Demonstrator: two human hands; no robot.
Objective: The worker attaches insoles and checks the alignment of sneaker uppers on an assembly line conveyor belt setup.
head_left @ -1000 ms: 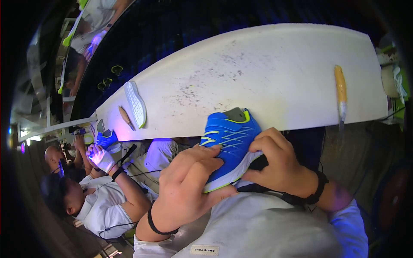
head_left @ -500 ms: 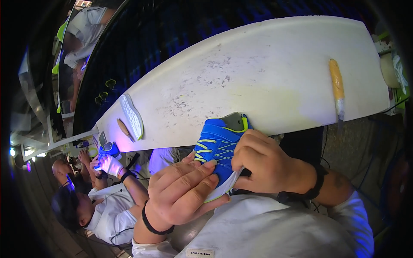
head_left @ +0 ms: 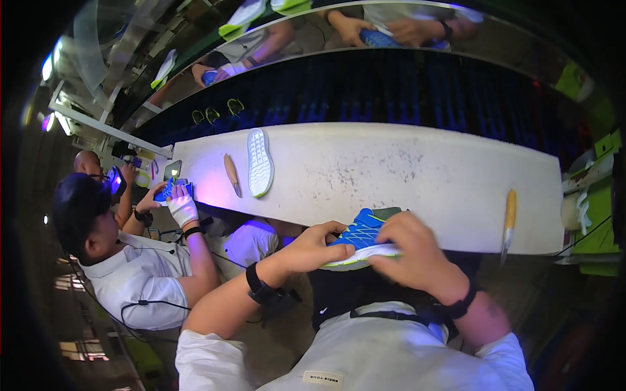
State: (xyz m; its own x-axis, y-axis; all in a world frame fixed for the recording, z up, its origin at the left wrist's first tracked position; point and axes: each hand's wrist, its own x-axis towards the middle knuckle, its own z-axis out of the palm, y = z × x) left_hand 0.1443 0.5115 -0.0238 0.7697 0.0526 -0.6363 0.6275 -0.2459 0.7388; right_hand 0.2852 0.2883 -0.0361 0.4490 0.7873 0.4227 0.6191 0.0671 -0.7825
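A blue sneaker (head_left: 362, 229) is at the near edge of the counter (head_left: 466, 169), between the wearer's two hands, its toe toward the left and its white midsole turned toward the body; yellow-green lines cross its upper, and a dark grey piece shows at its opening; whether it touches the counter I cannot tell. The left hand (head_left: 317, 247) holds the toe end, its thumb on the near side and its other fingers bent over the far side; the right hand (head_left: 414, 251) is at the heel end, its fingers bent and narrowly set at the upper and midsole, though it is blurred and I cannot tell whether they grip. On the counter, well to the left, a white shoe sole (head_left: 260, 164) lies with its patterned face up, and just beside it lies a pointed tool with a wooden handle (head_left: 231, 173); near the right end lies a yellow-handled knife (head_left: 510, 218), its blade toward the near edge. To the left sits a co-worker (head_left: 140, 277) in a pale shirt, with a white glove (head_left: 183, 210) on one hand, touching another blue sneaker (head_left: 167, 197); above the counter's far side, a reflective strip (head_left: 313, 40) mirrors hands and shoes.
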